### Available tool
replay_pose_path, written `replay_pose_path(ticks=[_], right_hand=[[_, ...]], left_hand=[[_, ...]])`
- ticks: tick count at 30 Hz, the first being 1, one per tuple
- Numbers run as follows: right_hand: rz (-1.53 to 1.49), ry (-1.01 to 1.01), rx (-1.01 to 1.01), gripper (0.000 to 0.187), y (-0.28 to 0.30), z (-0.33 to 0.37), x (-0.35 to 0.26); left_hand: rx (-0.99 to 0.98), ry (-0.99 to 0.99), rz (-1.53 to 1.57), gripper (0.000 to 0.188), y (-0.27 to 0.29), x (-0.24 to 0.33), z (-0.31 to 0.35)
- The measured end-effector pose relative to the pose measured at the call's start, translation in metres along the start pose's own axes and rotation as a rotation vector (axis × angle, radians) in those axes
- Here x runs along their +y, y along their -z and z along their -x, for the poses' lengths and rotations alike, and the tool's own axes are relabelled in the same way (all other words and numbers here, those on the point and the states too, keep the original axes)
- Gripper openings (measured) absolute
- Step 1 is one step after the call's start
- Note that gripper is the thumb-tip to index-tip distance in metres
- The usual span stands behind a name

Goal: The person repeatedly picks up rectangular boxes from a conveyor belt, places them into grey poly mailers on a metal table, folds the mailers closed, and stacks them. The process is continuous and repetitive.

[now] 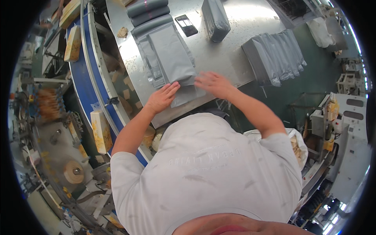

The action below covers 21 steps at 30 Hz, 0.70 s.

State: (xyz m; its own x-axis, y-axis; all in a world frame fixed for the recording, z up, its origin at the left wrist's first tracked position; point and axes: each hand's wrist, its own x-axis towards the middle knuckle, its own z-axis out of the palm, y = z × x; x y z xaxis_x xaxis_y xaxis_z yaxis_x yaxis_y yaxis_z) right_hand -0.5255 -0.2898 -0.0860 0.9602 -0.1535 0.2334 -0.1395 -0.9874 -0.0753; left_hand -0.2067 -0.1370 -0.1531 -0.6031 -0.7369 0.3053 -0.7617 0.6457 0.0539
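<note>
The gray plastic bag [172,51] lies flat on the metal surface [229,58], atop other gray sheets, its near end close to the surface's near edge; it slants from eleven o'clock down toward five. Taking the bag as the centre of the dial, the left hand [163,98] is at about half past six, palm down, its fingers straight and together with the tips on the bag's near end; its grip is unclosed and clasps nothing. The right hand [214,84] is at four o'clock, blurred, fingers extended toward the near right corner; its grip looks loose and spread, and whether the fingertips touch the bag cannot be told.

Gray rolled bundles [149,11] lie at eleven o'clock; a dark phone [187,25] rests just beside the bag at one; a tall gray bundle [216,19] stands at two; a broad stack of gray packs [274,56] sits at three, by the surface's right edge; a crumpled brown scrap [122,32] lies at ten. Beyond the surface, a blue conveyor belt [80,80] runs past nine o'clock, with a yellow-patterned box [73,44] there and another box [101,131] at half past seven; a white sack [299,143] is at four.
</note>
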Motion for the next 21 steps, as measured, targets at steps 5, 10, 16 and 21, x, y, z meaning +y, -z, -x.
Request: replay_pose_path(ticks=[5, 10, 16, 21], right_hand=[[-0.149, 0.289, -0.122, 0.028, -0.065, -0.005, 0.052], [-0.907, -0.555, 0.124, 0.017, -0.096, 0.002, 0.056], [-0.951, -1.269, 0.149, 0.028, -0.13, -0.052, 0.062], [-0.75, -1.017, 0.505, 0.05, -0.127, -0.039, 0.058]], left_hand=[[-0.029, 0.009, 0.06, 0.016, 0.011, -0.014, -0.002], [0.247, 0.593, 0.517, 0.012, -0.009, -0.01, -0.008], [0.658, 1.746, 1.155, 0.032, -0.063, -0.021, -0.033], [0.836, 1.23, 0.346, 0.03, -0.037, 0.017, -0.066]])
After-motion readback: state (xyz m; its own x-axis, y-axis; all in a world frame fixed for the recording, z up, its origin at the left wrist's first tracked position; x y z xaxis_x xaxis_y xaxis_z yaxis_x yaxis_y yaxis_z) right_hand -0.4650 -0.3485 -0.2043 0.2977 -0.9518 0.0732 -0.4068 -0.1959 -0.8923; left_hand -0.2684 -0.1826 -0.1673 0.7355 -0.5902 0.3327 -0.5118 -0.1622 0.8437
